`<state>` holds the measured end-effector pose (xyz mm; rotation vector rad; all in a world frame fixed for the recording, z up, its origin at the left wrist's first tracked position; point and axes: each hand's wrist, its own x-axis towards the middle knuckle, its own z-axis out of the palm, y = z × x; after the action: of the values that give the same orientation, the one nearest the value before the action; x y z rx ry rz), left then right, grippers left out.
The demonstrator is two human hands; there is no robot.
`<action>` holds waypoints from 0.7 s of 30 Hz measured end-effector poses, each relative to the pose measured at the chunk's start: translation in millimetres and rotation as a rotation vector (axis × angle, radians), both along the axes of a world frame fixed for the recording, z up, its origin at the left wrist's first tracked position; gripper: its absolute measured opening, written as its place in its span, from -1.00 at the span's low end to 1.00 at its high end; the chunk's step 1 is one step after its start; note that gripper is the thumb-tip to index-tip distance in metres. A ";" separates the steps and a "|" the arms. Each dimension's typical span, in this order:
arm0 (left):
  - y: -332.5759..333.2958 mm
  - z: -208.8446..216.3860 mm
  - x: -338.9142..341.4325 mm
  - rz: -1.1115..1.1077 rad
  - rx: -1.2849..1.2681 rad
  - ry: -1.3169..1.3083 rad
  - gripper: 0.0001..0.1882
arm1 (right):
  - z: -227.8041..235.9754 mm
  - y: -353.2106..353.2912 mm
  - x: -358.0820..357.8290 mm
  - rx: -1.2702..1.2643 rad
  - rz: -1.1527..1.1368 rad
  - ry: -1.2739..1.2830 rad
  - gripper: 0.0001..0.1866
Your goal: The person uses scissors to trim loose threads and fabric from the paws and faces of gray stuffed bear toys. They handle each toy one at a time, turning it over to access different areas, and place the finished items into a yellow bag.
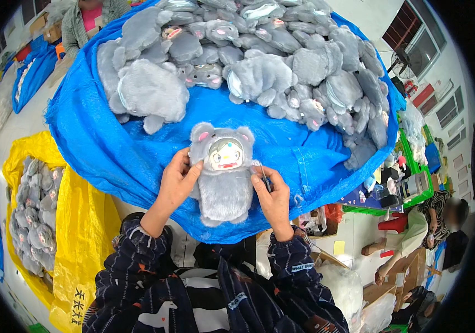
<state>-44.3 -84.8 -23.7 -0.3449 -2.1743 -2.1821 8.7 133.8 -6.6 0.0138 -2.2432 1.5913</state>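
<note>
A grey plush bear with rounded ears, pink inner ears and a pale cartoon face is held upright, front toward me, over the near edge of a blue sheet. My left hand grips its left side, thumb in front by the face. At the bear's other side, my right hand is closed with thumb and fingers pinched around a small dark metal tool, mostly hidden in the palm; its kind cannot be made out. The right fingertips are close to the bear's arm.
Many similar grey plush toys are heaped at the far side of the blue sheet. A yellow sack at left holds more. A green crate stands right. Other people are nearby.
</note>
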 end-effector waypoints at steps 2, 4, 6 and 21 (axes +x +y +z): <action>-0.3 14.1 11.0 0.139 -0.196 0.054 -0.54 | 4.3 -1.9 2.4 0.135 0.037 -0.004 -0.75; 0.7 18.3 10.3 0.245 -0.397 0.397 -0.49 | 10.4 -8.7 4.0 0.286 0.103 0.067 -0.77; 5.9 26.4 14.3 0.253 -0.521 0.591 -0.48 | 5.1 -9.4 3.4 0.257 0.106 0.030 -0.82; 25.5 25.7 19.3 0.053 -0.699 0.557 -0.41 | 29.4 16.2 9.8 0.410 0.050 0.018 -0.66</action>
<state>-25.0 -59.3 2.0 -0.7845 -2.4394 -1.0329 18.5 150.0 22.7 0.1956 -2.5305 1.1213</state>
